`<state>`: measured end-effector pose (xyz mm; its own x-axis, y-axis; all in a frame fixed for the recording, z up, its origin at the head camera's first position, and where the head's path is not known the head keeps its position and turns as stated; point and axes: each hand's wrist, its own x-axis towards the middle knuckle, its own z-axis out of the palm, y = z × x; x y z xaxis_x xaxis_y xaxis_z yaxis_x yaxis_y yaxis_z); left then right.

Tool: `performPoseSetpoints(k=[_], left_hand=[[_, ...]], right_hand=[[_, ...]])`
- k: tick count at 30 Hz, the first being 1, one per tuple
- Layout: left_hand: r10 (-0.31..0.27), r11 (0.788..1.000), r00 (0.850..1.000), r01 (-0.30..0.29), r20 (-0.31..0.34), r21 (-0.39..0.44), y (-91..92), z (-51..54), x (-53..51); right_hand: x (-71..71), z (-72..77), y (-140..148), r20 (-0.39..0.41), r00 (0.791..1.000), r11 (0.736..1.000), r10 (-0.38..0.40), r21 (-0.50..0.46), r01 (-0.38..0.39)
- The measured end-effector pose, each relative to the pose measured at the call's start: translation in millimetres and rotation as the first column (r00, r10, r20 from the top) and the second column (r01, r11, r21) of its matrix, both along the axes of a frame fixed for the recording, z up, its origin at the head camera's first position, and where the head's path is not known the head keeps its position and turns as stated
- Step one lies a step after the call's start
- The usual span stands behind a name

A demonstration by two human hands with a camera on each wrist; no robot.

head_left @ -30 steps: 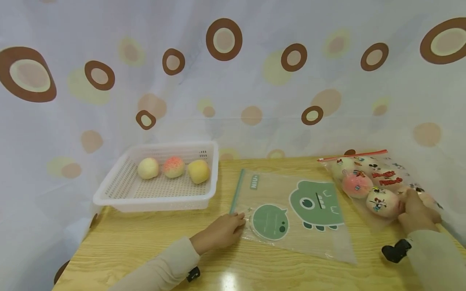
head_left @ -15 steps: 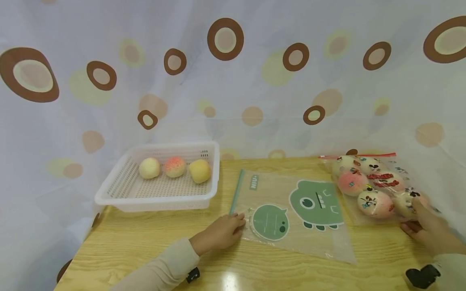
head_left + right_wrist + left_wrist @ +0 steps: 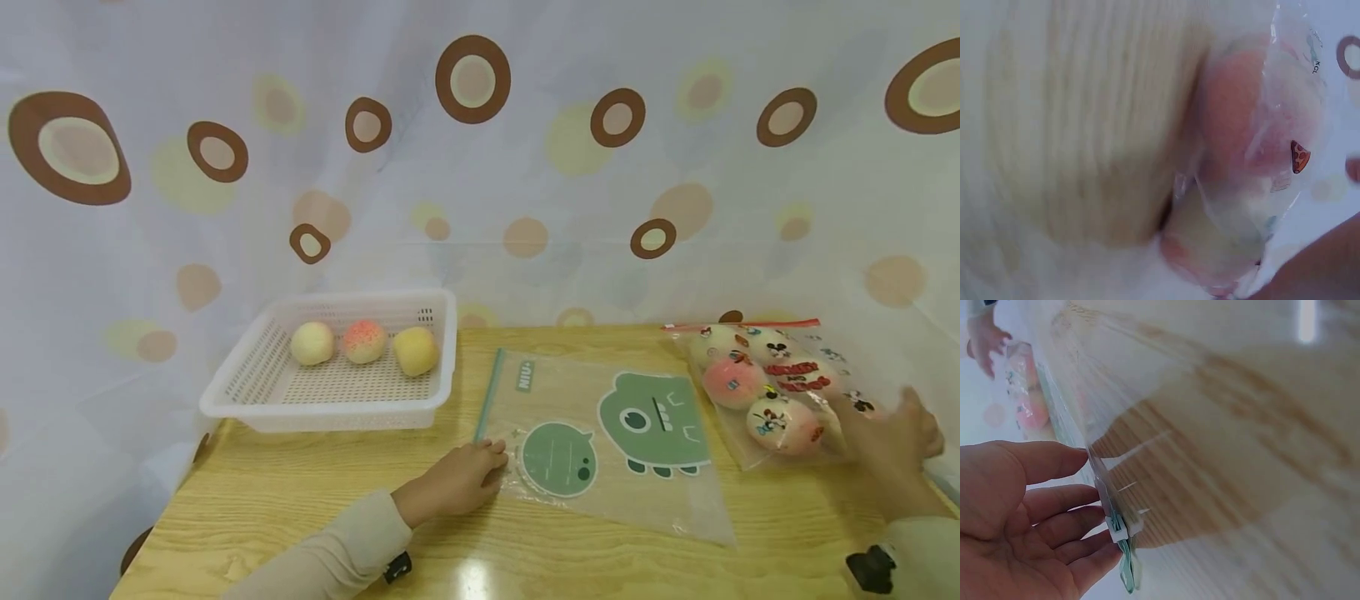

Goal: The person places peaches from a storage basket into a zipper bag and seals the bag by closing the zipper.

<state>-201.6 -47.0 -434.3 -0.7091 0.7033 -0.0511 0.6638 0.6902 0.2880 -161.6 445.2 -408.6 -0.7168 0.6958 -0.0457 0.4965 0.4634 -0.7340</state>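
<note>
In the head view my left hand [image 3: 461, 479] rests at the near left corner of a flat zip bag [image 3: 663, 417] with green dinosaur prints. Its fingertips touch the bag's edge beside the green zip [image 3: 1127, 565] in the left wrist view. My right hand [image 3: 888, 429], fingers spread, hovers at the right end of a second zip bag [image 3: 802, 375]. That bag has a red zip and cartoon prints, and lies filled with several peaches [image 3: 733, 382]. Part of it is hidden behind the hand. Only a blurred bit of my right hand shows in the right wrist view.
A white plastic basket [image 3: 315, 415] stands at the back left of the wooden table [image 3: 330, 492]. Inside are a pale peach [image 3: 312, 343], a red-speckled peach [image 3: 365, 342] and a yellow fruit [image 3: 416, 351]. A patterned curtain [image 3: 540, 192] hangs behind.
My right hand has shifted right and come off the filled bag's end, its fingers spreading. The peaches in that bag now lie flatter. My left hand has stayed put.
</note>
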Motion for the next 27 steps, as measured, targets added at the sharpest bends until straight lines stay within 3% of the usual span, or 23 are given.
performPoseSetpoints(k=[1,3,6,8,12,15,17,19,22,27], left_hand=[[-0.002,1.000,1.000,0.002,-0.001,-0.003,0.1,0.0,0.1],[-0.008,1.000,1.000,0.008,-0.006,-0.008,0.4,-0.7,0.0],[-0.020,1.000,1.000,0.020,-0.007,-0.009,0.7,-0.9,-0.2],[-0.028,1.000,1.000,0.028,-0.005,-0.011,0.8,-1.2,-0.6],[-0.032,0.999,0.999,0.031,-0.008,-0.020,0.9,-1.9,-1.7],[-0.033,0.999,0.999,0.033,-0.021,-0.030,1.6,-3.1,-3.0],[-0.032,0.999,0.999,0.031,-0.027,-0.039,2.1,-3.3,-3.6],[-0.029,0.999,0.999,0.028,-0.027,-0.044,2.4,-3.0,-3.6],[-0.016,0.999,1.000,0.015,-0.016,-0.049,1.8,-1.3,-2.3],[0.003,0.999,1.000,-0.003,0.013,-0.043,-0.9,-0.8,-0.1]], right_hand=[[-3.1,2.2,-1,0.018,0.994,0.990,0.109,0.088,-0.110],[-9.8,4.1,1,0.119,0.956,0.936,0.266,0.205,-0.286],[-18.8,6.1,6,0.249,0.906,0.877,0.342,0.260,-0.403],[-23.8,8.6,9,0.291,0.895,0.883,0.339,0.230,-0.409],[-35.2,10.1,19,0.275,0.879,0.856,0.388,0.246,-0.455],[-44.4,7.8,29,0.320,0.837,0.813,0.444,0.249,-0.526],[-49.6,5.6,34,0.372,0.794,0.782,0.481,0.226,-0.580],[-53.1,3.4,37,0.410,0.764,0.757,0.499,0.222,-0.614],[-56.2,1.9,38,0.421,0.735,0.731,0.532,0.210,-0.649],[-61.6,1.3,32,0.387,0.707,0.670,0.592,0.251,-0.699]])
